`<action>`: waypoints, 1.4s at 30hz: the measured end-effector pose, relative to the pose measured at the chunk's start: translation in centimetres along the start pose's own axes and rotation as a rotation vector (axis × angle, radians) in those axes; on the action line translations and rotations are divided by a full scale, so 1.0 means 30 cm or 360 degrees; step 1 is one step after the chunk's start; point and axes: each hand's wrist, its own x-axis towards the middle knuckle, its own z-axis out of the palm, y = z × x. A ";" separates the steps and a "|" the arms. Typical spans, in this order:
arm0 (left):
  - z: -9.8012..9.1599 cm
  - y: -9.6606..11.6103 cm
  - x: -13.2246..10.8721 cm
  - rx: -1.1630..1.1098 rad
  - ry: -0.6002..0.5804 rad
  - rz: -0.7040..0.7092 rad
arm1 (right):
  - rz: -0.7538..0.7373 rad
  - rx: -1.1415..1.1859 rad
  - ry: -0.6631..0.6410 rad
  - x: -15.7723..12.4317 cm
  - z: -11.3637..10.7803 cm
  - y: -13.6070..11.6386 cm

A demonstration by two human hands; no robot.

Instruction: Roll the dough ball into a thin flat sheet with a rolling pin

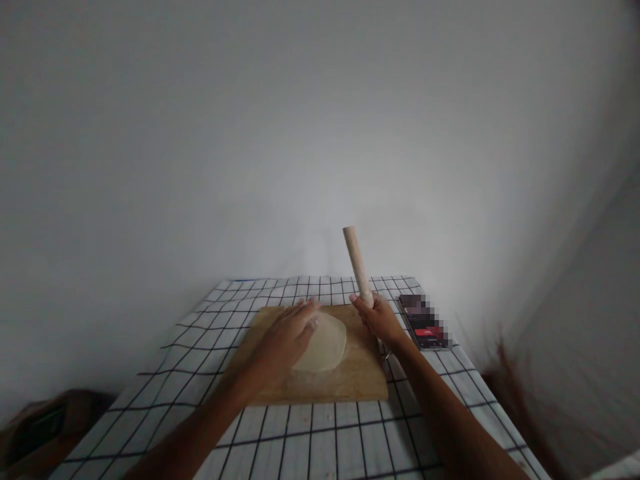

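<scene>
A flat, pale sheet of dough (325, 347) lies on a wooden board (345, 390), its left side partly covered by my left hand. My left hand (293, 330) is over the dough's left edge with its fingers stretched out; whether it touches the dough I cannot tell. Wrapped around the lower part of a wooden rolling pin (357, 260) is my right hand (380, 319), above the board's right side. The pin tilts upward, its top end pointing away and slightly left, and is clear of the dough.
A white cloth with dark grid lines (200, 353) covers the table. Right of the board lies a phone (420, 323) with its screen lit, partly blurred out. A pale wall (320, 147) rises behind the table. A brownish object (55, 427) sits low at the left.
</scene>
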 end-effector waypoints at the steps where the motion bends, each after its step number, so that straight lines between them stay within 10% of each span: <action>1: -0.015 -0.046 0.013 0.0008 -0.0007 -0.0033 | -0.0051 -0.0105 0.0001 -0.002 -0.009 -0.004; 6: -0.164 -0.245 0.020 -0.0255 0.0337 -0.0318 | -0.0240 -0.0822 -0.0247 -0.024 -0.063 -0.049; 11: -0.284 -0.199 -0.029 -0.0358 0.0489 -0.0207 | -0.0268 -0.0999 -0.0589 -0.040 -0.070 -0.099; 24: -0.077 -0.021 -0.144 -0.0270 0.0083 -0.0109 | -0.0088 -0.1156 -0.0838 -0.083 -0.053 -0.149; 42: 0.066 -0.060 -0.095 0.0485 0.0394 -0.0009 | -0.0481 -0.1647 -0.0397 -0.101 0.021 -0.055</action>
